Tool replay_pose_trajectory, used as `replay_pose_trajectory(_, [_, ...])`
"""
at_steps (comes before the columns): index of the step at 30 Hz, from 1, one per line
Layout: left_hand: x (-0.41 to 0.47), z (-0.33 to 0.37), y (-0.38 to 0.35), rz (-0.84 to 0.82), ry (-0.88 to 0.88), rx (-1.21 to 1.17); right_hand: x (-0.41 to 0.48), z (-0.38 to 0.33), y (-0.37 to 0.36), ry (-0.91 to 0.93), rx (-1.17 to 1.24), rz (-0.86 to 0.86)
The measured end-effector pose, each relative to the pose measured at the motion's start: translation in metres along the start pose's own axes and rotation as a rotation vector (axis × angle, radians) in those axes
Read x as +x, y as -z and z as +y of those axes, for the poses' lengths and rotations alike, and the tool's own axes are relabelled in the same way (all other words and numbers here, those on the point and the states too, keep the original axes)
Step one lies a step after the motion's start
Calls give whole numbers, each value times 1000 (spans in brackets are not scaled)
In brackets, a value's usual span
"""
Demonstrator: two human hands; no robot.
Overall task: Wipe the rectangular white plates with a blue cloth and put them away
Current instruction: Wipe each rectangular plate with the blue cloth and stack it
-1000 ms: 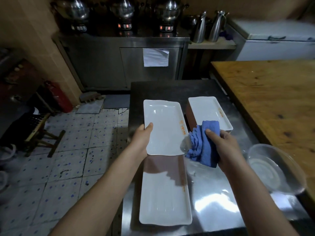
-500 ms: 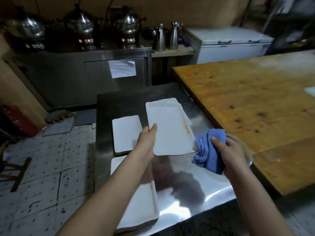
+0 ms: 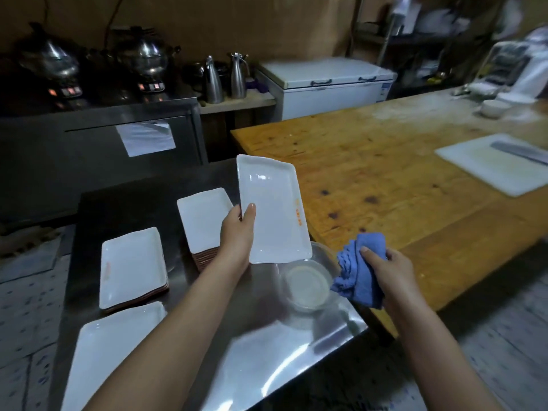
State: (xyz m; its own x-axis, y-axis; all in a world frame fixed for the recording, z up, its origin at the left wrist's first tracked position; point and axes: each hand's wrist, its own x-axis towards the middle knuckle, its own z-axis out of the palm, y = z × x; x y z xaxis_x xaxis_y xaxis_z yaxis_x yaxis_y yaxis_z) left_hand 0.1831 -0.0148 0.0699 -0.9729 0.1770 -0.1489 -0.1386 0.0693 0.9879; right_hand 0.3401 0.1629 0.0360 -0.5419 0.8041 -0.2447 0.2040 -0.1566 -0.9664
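Observation:
My left hand [image 3: 237,234] grips a rectangular white plate [image 3: 271,209] by its left edge, lifted above the steel table with its face toward me. My right hand [image 3: 388,272] holds a bunched blue cloth [image 3: 357,271] to the right of the plate, apart from it. Three stacks of rectangular white plates rest on the table: one behind my left hand [image 3: 203,219], one at the left [image 3: 132,266], one at the near left [image 3: 111,348].
A clear bowl [image 3: 308,284] sits on the steel table [image 3: 267,360] below the held plate. To the right is a wooden table [image 3: 385,173] with a white cutting board [image 3: 492,164] and a knife. A steel counter with pots stands behind.
The view has swung to the right. The held plate is now higher and nearer the wooden table, and the cloth stays in my right hand beside it.

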Motion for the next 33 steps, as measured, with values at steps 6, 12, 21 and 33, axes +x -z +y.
replay_pose_trajectory(6, [-3, 4, -20, -38, -97, 119, 14, -1, 2, -17, -9, -70])
replay_pose_trajectory(12, [-6, 3, -30, -76, -210, 270, 18, -2, 2, -20, -44, -110])
replay_pose_trajectory(21, [-11, 2, -38, -88, -279, 260, 18, -2, 4, -28, -57, -136])
replay_pose_trajectory(33, [-11, -5, -35, -96, -254, 244, 12, -2, -2, -43, -44, -150])
